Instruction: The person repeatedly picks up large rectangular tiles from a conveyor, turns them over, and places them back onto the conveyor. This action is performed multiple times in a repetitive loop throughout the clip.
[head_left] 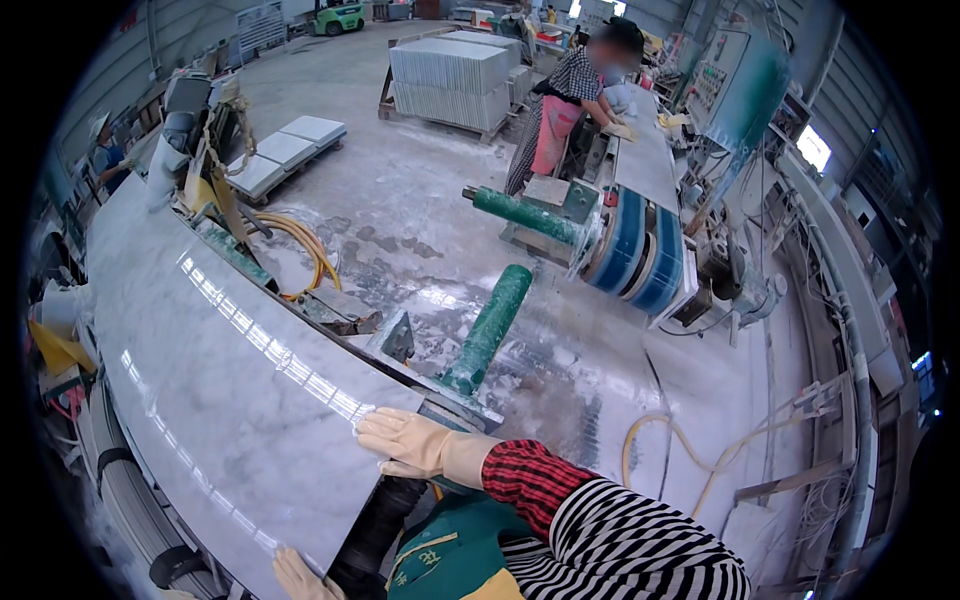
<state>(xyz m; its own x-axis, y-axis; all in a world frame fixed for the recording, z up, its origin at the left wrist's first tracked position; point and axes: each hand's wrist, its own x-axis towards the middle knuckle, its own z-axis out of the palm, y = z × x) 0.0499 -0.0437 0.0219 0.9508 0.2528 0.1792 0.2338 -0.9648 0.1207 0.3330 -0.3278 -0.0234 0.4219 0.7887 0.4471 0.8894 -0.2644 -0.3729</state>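
A long polished slab of white-grey marble (235, 400) stretches from close in front of me toward the far left, with bright light streaks mirrored on its top. My right hand (405, 440), in a cream rubber glove, lies on the slab's near right corner with its fingers stretched out over the surface. At the lower picture edge, my left hand (303, 576) in a matching glove rests its extended fingers on the slab's near end. The picture's rim cuts off part of that hand. Any contact under the slab is hidden.
Right of the slab, a green roller (490, 330) sticks out. Beyond it stands a machine with blue belts (635, 250), where a person (570, 100) in a pink apron leans over. Yellow hoses (310, 250) lie beside the slab's frame. Stacked pale tiles (450, 80) stand farther back.
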